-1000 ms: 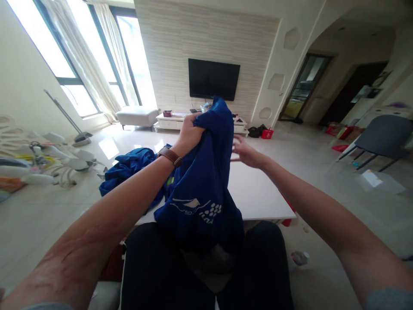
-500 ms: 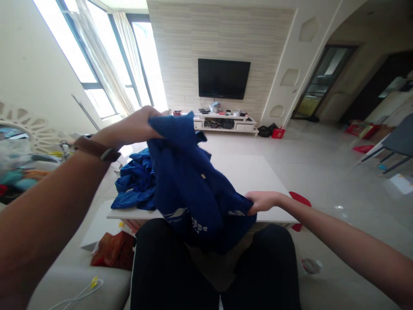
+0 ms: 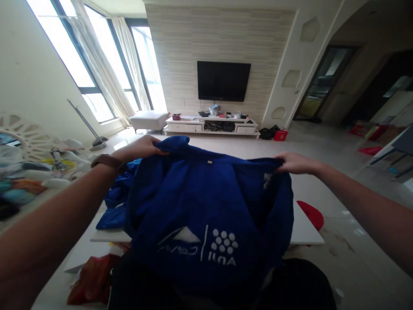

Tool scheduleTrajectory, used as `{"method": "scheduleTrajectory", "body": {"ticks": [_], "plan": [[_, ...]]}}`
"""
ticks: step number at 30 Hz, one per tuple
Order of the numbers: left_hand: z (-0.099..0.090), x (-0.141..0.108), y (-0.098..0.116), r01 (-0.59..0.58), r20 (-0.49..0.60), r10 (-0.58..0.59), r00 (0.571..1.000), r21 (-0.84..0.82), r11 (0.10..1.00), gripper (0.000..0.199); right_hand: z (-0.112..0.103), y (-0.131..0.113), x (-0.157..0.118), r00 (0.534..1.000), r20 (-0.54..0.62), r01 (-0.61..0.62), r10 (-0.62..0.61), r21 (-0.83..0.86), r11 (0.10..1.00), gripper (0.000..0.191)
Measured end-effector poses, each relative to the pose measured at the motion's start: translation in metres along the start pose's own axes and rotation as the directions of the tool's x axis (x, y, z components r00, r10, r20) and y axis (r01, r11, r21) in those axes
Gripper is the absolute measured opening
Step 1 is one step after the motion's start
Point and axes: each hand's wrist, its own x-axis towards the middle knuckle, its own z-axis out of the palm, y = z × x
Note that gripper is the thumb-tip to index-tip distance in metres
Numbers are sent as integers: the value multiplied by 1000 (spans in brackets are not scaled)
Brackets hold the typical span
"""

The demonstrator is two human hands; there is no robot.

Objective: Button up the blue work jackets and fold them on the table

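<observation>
Left grip closed on a garment, fingers pinching the cloth near its collar end; right grip closed on the opposite upper edge, thumb and fingers together on the fabric. Garment blue, hung between the two grips, top edge sagging slightly from one to the other, body spread below them over the near side of the worktop and down toward the dark trousers. Small pale tag at the top edge, between the grips. Low on the cloth, below and between both grips: white print, a peaked shape, an upright bar, a cluster of dots, lettering under them; a smaller pale mark just below the right grip. Brown watch band on the wrist behind the left grip. Below the left grip, a crumpled blue pile on the worktop, partly covered by the arm and the garment. Below the right grip, past the worktop's edge, a red stool, partly hidden. Red bag low, well below the left grip, beside the trousers. Beyond both grips, across the floor: a white stand with small items on it, black TV above.
</observation>
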Motion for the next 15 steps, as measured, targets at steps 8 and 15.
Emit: {"method": "scheduleTrajectory", "body": {"ticks": [8,15], "plan": [[120,177,2,-43,-493,6,870,-64,997,66,-17,24,200,732,-664,-278,154,-83,957,83],[262,86,-157,232,72,-241,968,109,966,58,175,161,126,939,-198,-327,280,-269,906,49]]}}
